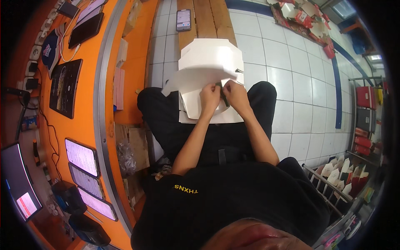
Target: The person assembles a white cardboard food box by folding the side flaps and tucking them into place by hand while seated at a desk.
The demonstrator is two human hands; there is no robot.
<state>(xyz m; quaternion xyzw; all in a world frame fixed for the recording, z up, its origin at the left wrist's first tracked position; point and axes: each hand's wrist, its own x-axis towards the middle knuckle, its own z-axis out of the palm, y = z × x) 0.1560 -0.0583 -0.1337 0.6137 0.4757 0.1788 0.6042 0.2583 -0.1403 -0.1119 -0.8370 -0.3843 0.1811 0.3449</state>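
Both hands are closed and work close together at the near half of the white card (208, 52), fingertips curled in. The left hand (210, 96) pinches the card at its raised, curved flap (193, 78); the right hand (235, 93) grips just beside it, thumb and fingers drawn together. Between them runs a narrow dark green strip (224, 100); its kind and which hand bears on it cannot be made out at this angle. The card lies between the person's knees, its far end over a slatted wooden worktop (204, 18), where a phone (183, 20) rests face up beyond it. To the left, an orange worktop (88, 121) with a metal edge strip carries three lit phones (86, 181) in a row, a tablet (66, 88), a dark phone (86, 31) and a blue cap (51, 49). White floor tiles (302, 87) extend to the right, with red and white cartons (302, 17) at the far side and a metal rack (353, 109) near the rim.
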